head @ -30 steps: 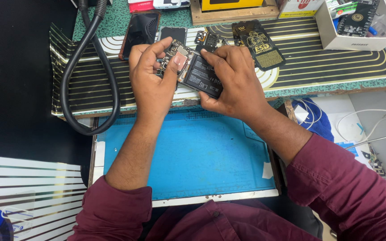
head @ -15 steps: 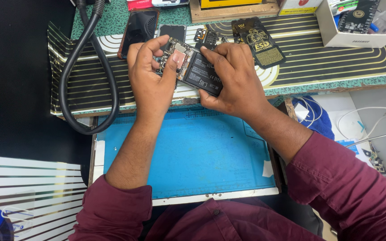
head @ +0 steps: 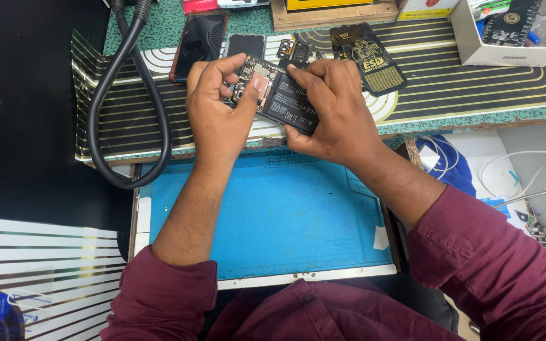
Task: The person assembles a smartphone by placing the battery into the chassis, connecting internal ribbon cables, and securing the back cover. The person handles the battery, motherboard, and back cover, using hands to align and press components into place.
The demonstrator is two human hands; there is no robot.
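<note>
An opened phone (head: 282,95), back cover off, shows its black battery and circuit board. Both hands hold it above the striped mat (head: 475,88). My left hand (head: 219,117) grips its left end, thumb pressed on the board near a copper-coloured patch. My right hand (head: 330,110) wraps the right end, fingers curled over the top edge and thumb under the battery. The lower part of the phone is hidden by my right palm.
A blue work mat (head: 273,215) lies below the hands. A black hose (head: 127,107) loops at left. Another phone (head: 198,38), small black parts (head: 298,50) and a black anti-static bag (head: 371,60) lie behind. A white box (head: 507,31) stands at the back right, cables (head: 519,164) at right.
Both hands with the phone have stayed in nearly the same spot; the fingers shifted only slightly on it.
</note>
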